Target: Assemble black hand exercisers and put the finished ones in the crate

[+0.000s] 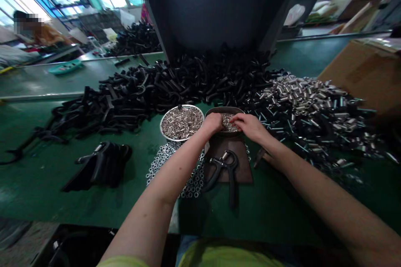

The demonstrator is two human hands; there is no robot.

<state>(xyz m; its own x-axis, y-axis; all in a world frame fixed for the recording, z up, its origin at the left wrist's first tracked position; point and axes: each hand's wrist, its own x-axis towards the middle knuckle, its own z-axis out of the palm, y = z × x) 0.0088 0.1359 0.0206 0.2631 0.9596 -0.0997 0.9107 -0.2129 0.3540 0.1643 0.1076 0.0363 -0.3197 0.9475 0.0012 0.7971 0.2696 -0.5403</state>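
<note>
My left hand (213,122) is at the left side of a dark oval bowl (226,134) of small metal parts, its fingers curled closed; whatever they hold is hidden. Over the bowl's right side, my right hand (249,126) dips its bent fingertips among the small metal parts (228,121), pinched together; I cannot make out what is in them. Just below lies a black hand grip strengthener (232,169) with a metal spring, its handles spread toward me, partly on a brown pad (246,171).
A white bowl (162,129) of small metal pins and loose nuts (159,162) lie left. Black handles (175,83) heap behind, before a tipped grey bin (213,12). Springs (303,91) and a carton (360,75) are right; stacked grips (106,162) stand left. Two people are beyond.
</note>
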